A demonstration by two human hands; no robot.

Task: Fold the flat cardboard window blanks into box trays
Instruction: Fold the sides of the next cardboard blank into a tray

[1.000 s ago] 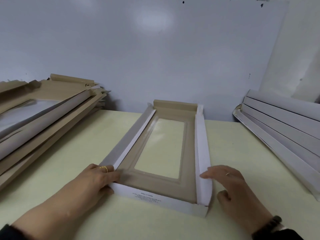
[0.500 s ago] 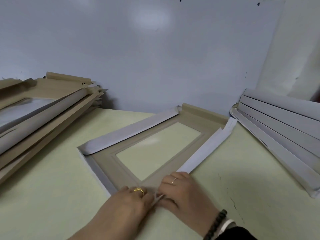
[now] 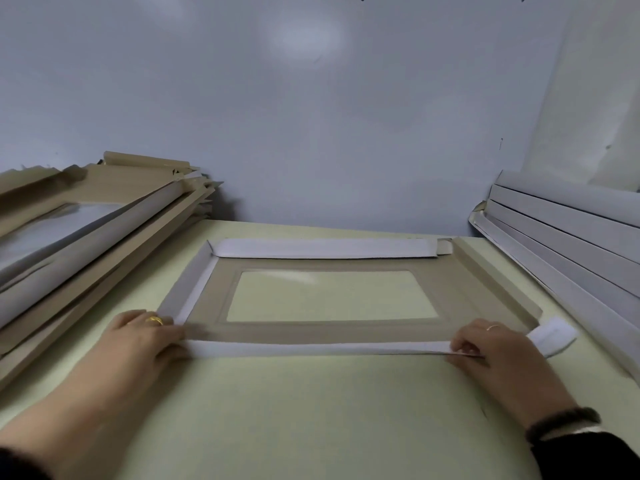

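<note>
A pale green table (image 3: 311, 410) is carrying a window blank (image 3: 325, 327) at its middle, a brown blank stack (image 3: 86, 237) left, and a white stack (image 3: 571, 254) right.

Both arms reach forward, spread wide apart, palms down. Left hand (image 3: 145, 337) sits low with knuckles up, fingers curled forward and tips pressing down; gold ring on one finger. Right hand (image 3: 491, 351) mirrors it on the far side, fingers bent, tips pinching down at the front; thin ring visible. Dark bead bracelet and dark sleeve at right wrist.
</note>
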